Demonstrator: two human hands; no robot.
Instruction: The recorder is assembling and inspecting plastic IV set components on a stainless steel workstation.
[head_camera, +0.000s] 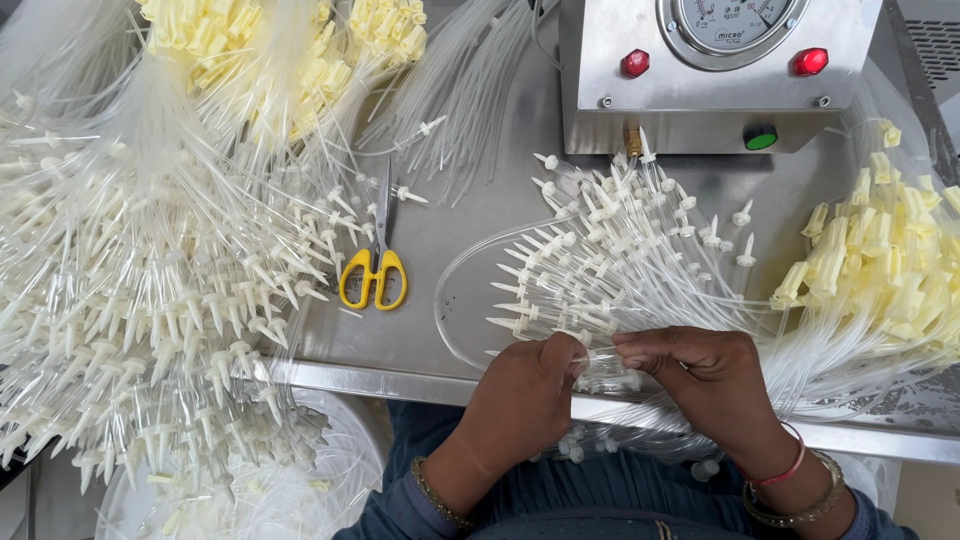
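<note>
Both hands meet at the near edge of the table (440, 330), just in front of the steel gauge box (700, 100). The left hand (525, 395) is curled into a fist with thumb and fingertips pinched on a short clear plastic piece (600, 368); the right hand (705, 375) pinches the same piece from the other side, fingers bent over it. The piece lies crosswise between them, its long axis running left to right, parallel to the table's front edge, so neither hand is nearer: each holds one end.

The piece belongs to the bundle of clear tubes with white spike tips (610, 250), which fans out from the hands toward the gauge box, tips pointing away and to the left. The tubes loop back under the right hand and trail off toward the heap of pale yellow caps (880, 260), to the right of the gauge box.

Left of the gauge box, well apart from the hands, lie yellow-handled scissors (375, 270), blades pointing away from the person. Farther left a much larger mass of spiked tubes (150, 270) spills over the table's front edge (some of it hangs over a white bin (350, 430) below). Another cluster of yellow caps (280, 50) sits at the far left, level with the gauge box.

The table is bare steel, smooth and dull.
</note>
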